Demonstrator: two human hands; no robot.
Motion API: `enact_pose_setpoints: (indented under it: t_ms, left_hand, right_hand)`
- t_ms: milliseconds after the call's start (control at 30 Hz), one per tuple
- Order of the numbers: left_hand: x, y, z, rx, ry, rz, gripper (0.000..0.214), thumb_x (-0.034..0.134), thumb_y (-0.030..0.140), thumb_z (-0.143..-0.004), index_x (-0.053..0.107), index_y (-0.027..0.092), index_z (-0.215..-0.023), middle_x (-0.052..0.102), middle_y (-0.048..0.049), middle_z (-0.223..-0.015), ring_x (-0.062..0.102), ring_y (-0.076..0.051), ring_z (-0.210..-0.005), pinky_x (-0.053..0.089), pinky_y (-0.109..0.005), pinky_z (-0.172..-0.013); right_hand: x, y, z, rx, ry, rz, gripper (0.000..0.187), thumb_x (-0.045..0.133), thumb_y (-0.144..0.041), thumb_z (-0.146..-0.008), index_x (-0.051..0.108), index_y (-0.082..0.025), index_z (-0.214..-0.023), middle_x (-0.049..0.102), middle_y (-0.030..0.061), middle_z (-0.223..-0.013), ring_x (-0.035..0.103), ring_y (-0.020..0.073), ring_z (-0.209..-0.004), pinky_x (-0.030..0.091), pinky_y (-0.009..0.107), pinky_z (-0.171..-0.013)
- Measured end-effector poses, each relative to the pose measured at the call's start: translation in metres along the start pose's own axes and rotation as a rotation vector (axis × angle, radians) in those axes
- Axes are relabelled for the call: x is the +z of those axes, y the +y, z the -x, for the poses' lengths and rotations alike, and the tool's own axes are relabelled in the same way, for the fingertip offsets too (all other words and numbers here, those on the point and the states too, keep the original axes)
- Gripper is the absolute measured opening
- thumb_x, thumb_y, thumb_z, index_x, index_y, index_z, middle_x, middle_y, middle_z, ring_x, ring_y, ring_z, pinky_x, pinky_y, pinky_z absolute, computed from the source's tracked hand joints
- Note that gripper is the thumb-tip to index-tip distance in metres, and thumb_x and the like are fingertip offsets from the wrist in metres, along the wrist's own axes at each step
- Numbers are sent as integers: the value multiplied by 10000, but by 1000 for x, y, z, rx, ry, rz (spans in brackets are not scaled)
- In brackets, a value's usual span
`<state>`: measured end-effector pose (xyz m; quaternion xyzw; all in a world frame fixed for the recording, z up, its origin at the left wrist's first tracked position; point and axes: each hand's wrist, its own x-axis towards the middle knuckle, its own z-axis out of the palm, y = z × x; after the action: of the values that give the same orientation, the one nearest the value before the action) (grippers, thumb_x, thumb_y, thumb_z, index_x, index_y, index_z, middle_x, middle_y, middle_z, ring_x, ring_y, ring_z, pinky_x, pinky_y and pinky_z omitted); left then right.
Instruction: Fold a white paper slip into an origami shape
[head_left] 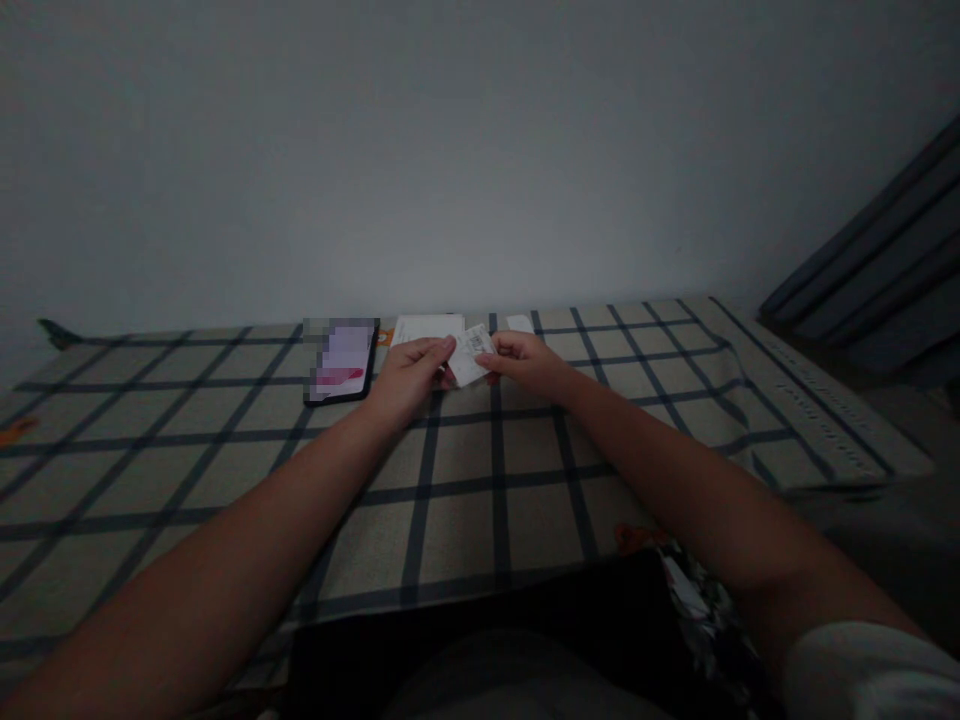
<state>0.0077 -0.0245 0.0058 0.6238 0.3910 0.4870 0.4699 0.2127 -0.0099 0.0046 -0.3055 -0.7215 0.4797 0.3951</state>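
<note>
Between my two hands is a small white packet (pixel 469 357) with printing and a barcode-like label on its face. My left hand (pixel 411 375) pinches its left side, thumb on top. On the right side, my right hand (pixel 527 360) grips it between thumb and fingers. A bit of pink or red shows under the packet by my left fingers; what it is I cannot make out. Behind my left hand lies a white sheet or flat box (pixel 427 326). A small white piece (pixel 519 323) lies just beyond my right hand.
A phone (pixel 349 360) with its screen lit, partly pixelated, lies left of my left hand. The checked tablecloth (pixel 225 470) covers the table, which meets a plain wall (pixel 480 150). A dark curtain (pixel 885 230) hangs at the right. A green pointed object (pixel 58 334) is at the far left.
</note>
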Motion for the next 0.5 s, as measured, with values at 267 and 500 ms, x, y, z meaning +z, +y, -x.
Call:
enact_pose_setpoints:
  t_ms: [267,500]
  left_hand:
    - [-1,5,3,-23,-69,-42,365,701,499,-826,690,162,-687,638,-30,-663,569,-129,-595,445,-253,-575]
    - [1,8,3,-26,-49,-36,326,734,484,-799,697,166,-735,640,-20,-656,569,-123,-586,452,-255,-576]
  right_hand:
    - [-5,0,1,43,133,-63,250,672,-392,-814,576,-162,-787,598,-3,-746,571,105,-669,506,241,-623]
    - [-6,5,1,69,140,-121,236,682,-375,-800,588,-159,-797,625,15,-772,586,116,-693,526,247,-642]
